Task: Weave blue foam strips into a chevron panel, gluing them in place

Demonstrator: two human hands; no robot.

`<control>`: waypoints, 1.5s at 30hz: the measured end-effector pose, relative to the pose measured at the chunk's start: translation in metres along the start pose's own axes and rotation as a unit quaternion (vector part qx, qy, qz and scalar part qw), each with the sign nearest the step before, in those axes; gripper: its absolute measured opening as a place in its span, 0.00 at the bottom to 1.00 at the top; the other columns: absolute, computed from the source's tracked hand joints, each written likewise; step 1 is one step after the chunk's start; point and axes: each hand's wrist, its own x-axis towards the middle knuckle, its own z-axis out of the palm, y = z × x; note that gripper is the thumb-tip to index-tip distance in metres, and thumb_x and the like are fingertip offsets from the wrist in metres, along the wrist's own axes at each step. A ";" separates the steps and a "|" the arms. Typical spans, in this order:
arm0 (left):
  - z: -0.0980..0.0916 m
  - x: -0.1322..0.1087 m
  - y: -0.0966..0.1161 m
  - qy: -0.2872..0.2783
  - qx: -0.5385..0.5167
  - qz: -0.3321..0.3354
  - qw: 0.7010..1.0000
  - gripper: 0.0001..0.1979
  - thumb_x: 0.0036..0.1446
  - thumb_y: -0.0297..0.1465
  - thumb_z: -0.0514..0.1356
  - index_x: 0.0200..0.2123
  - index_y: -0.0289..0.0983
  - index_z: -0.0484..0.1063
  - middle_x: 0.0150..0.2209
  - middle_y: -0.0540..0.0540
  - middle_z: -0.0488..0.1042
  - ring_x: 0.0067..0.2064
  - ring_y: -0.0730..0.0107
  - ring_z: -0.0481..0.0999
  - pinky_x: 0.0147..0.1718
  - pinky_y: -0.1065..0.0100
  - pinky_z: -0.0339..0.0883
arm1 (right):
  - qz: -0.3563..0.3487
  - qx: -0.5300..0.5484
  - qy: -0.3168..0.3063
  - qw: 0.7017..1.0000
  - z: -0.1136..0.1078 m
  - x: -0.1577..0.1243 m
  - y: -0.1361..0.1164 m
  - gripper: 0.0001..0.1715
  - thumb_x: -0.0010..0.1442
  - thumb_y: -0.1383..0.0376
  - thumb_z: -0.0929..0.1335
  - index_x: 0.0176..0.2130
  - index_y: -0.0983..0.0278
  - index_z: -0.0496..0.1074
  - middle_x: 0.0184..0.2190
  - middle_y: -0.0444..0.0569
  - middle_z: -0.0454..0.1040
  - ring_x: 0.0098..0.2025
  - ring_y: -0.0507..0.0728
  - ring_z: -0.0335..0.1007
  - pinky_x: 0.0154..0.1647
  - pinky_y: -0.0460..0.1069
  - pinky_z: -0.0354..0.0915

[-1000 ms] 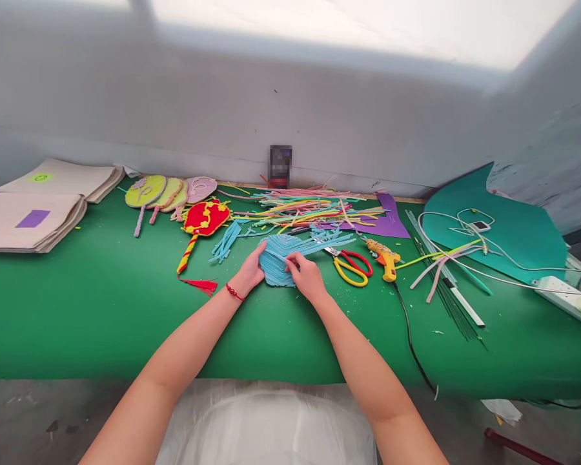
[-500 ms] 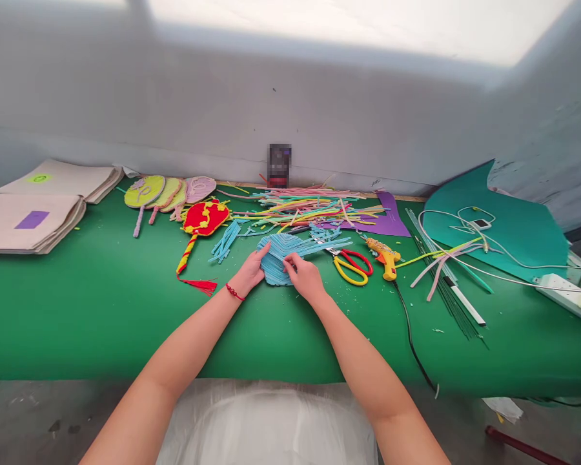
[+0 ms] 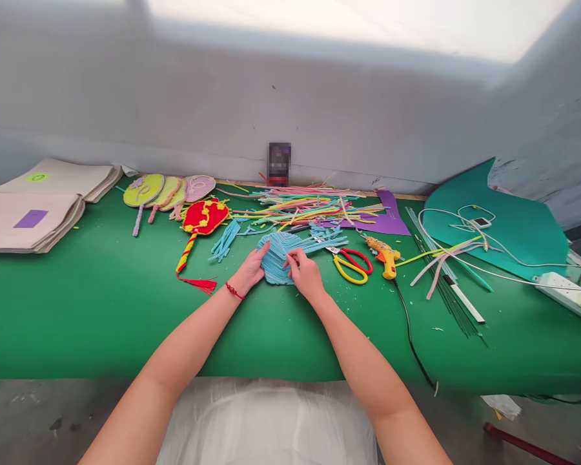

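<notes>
A light-blue piece built from pipe-cleaner strips lies on the green table, with loose strip ends sticking out to its right. My left hand, with a red bracelet at the wrist, rests against the piece's left edge and holds it down, fingers curved on it. My right hand is at the piece's right side, thumb and fingertips pinched on a blue strip on top of it.
Red-and-yellow scissors and a yellow glue gun with a black cord lie just right of my hands. Behind are a pile of coloured strips, finished fans, a red fan, cloth bags, teal sheet and power strip.
My right hand's fingers have shifted slightly up and inward on the blue piece. The left hand stays at its left edge.
</notes>
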 end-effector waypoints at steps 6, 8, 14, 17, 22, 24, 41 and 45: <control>0.002 -0.002 0.000 -0.002 0.001 0.000 1.000 0.13 0.48 0.34 0.68 0.34 0.31 0.75 0.34 0.40 0.80 0.43 0.57 0.78 0.49 0.58 0.69 | -0.032 -0.048 -0.022 0.998 0.000 0.000 0.000 0.09 0.64 0.62 0.59 0.38 0.59 0.66 0.28 0.42 0.76 0.28 0.53 0.70 0.31 0.45 0.58; 0.002 -0.002 0.001 0.001 0.004 0.002 1.000 0.13 0.48 0.34 0.68 0.34 0.30 0.75 0.35 0.40 0.80 0.43 0.58 0.78 0.49 0.58 0.69 | -0.039 -0.064 -0.038 0.996 0.001 0.000 0.000 0.08 0.64 0.63 0.59 0.37 0.59 0.66 0.28 0.41 0.76 0.28 0.52 0.70 0.31 0.45 0.57; 0.001 -0.001 0.001 0.002 0.002 0.002 1.000 0.12 0.50 0.34 0.66 0.34 0.30 0.75 0.35 0.40 0.80 0.43 0.58 0.78 0.49 0.59 0.69 | -0.040 -0.097 -0.050 0.993 -0.001 0.000 0.000 0.08 0.64 0.64 0.59 0.37 0.58 0.66 0.28 0.41 0.76 0.29 0.52 0.69 0.29 0.44 0.53; 0.001 -0.001 0.001 0.003 0.000 0.002 1.000 0.11 0.51 0.33 0.66 0.34 0.30 0.75 0.35 0.40 0.80 0.43 0.58 0.78 0.49 0.59 0.69 | -0.039 -0.113 -0.061 0.991 -0.002 0.000 -0.001 0.08 0.64 0.64 0.59 0.37 0.58 0.67 0.27 0.41 0.75 0.29 0.52 0.69 0.28 0.44 0.52; 0.002 -0.003 0.001 0.010 0.000 0.001 1.000 0.09 0.54 0.31 0.64 0.36 0.30 0.75 0.35 0.41 0.80 0.43 0.59 0.78 0.50 0.59 0.69 | -0.037 -0.133 -0.067 0.988 -0.003 0.000 -0.001 0.09 0.65 0.63 0.59 0.37 0.58 0.67 0.26 0.41 0.75 0.28 0.52 0.69 0.27 0.44 0.51; 0.003 -0.003 0.001 0.013 0.000 0.000 1.000 0.09 0.55 0.30 0.62 0.37 0.30 0.75 0.35 0.41 0.80 0.43 0.60 0.78 0.50 0.59 0.69 | -0.032 -0.134 -0.065 0.988 -0.002 0.000 -0.001 0.08 0.65 0.63 0.59 0.38 0.58 0.67 0.27 0.41 0.75 0.29 0.52 0.69 0.27 0.45 0.51; 0.003 0.000 0.000 0.014 -0.002 -0.003 1.000 0.10 0.61 0.29 0.56 0.40 0.31 0.75 0.35 0.40 0.80 0.45 0.61 0.78 0.51 0.58 0.68 | -0.015 -0.165 -0.058 0.985 -0.001 0.000 -0.002 0.08 0.65 0.62 0.59 0.39 0.59 0.67 0.28 0.42 0.76 0.30 0.53 0.71 0.28 0.45 0.52; 0.001 0.002 -0.001 0.014 -0.004 -0.005 1.000 0.11 0.61 0.30 0.56 0.41 0.31 0.75 0.36 0.40 0.80 0.46 0.61 0.78 0.52 0.57 0.67 | -0.008 -0.167 -0.057 0.984 0.000 0.001 -0.002 0.08 0.65 0.61 0.60 0.39 0.59 0.66 0.30 0.43 0.76 0.30 0.53 0.71 0.27 0.45 0.52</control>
